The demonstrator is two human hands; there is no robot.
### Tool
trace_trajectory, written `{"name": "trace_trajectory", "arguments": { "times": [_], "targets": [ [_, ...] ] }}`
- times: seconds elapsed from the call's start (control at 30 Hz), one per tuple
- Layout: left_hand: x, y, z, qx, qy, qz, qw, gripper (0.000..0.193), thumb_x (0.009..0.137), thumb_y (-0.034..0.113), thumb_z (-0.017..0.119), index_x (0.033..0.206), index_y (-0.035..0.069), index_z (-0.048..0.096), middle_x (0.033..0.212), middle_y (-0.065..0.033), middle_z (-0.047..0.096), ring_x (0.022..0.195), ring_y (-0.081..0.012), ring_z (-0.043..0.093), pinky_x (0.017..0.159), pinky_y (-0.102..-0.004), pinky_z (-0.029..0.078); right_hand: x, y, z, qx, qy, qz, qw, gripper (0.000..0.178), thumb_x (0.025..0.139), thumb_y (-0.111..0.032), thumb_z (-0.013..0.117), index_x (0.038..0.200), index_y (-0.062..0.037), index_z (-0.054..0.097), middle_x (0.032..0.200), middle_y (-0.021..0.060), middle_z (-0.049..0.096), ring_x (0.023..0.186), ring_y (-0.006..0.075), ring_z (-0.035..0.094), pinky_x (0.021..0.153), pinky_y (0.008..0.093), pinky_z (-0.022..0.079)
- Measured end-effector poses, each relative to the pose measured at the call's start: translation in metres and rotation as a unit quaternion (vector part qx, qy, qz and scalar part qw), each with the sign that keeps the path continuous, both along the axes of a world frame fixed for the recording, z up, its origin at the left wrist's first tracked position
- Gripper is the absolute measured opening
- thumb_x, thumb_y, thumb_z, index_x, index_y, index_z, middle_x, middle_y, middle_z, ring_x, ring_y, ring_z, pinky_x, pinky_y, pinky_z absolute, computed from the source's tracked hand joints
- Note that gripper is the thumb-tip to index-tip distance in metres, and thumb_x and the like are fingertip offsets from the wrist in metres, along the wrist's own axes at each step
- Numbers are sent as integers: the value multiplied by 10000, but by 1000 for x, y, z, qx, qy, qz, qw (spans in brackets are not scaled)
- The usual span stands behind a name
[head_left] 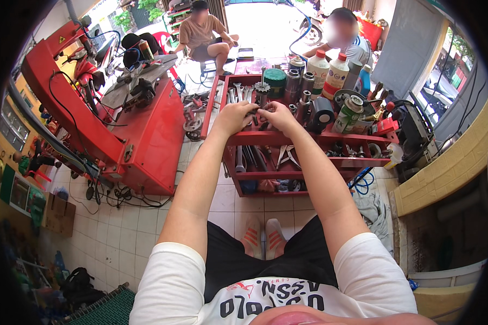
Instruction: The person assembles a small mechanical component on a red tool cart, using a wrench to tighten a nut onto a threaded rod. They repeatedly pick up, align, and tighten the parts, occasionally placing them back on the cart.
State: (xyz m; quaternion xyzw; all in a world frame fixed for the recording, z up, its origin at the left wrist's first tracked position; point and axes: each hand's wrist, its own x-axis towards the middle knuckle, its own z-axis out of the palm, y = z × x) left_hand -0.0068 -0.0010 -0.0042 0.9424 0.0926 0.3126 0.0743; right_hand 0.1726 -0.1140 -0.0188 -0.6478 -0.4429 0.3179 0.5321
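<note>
My left hand (235,118) and my right hand (280,117) meet over the near edge of the red tool cart (263,138). Both have their fingers pinched together around something small and dark, too hidden to name. Just beyond them a toothed metal gear (262,86) stands on an upright shaft. Several wrenches (236,93) lie in the tray beside my left hand. Metal sockets (303,103) stand close to my right hand, with a black cylinder (323,112) farther right.
White bottles with red caps (337,73), a green tub (275,82) and a spray can (348,112) crowd the cart. Pliers (288,157) lie on its lower shelf. A red machine (146,141) stands left, cables (130,197) at its foot. Two people (203,35) (358,51) are beyond.
</note>
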Motion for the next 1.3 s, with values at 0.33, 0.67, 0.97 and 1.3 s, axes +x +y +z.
{"name": "trace_trajectory", "arguments": {
  "times": [0.33,0.67,0.97,1.3],
  "targets": [
    [4,-2,1,5,-1,-5,1000,336,864,125,730,1197,141,688,1031,-115,700,914,-354,692,809,-456,558,13,5,-2,-56,25,12,998,299,996,-283,687,1052,10,694,884,108,759,818,151,736,652,303,556],
    [5,-5,6,13,16,-10,1000,339,861,123,732,1196,134,688,1026,-113,698,914,-353,692,813,-455,558,11,-4,7,-60,16,-22,998,292,981,-251,705,1047,33,691,914,101,767,787,148,727,666,300,551],
    [12,-7,6,13,10,-10,1000,343,853,126,736,1192,143,688,1024,-107,697,916,-343,692,812,-451,558,31,9,-17,-48,-36,-2,998,312,980,-269,694,1029,39,689,892,126,761,813,167,732,669,326,567],
    [2,-4,3,29,1,0,1000,338,840,155,743,1176,155,701,1008,-91,699,895,-334,703,808,-450,571,6,-2,1,-22,-15,-2,1000,335,1001,-301,658,1035,32,684,902,132,758,809,165,724,622,318,567]
  ]
}}
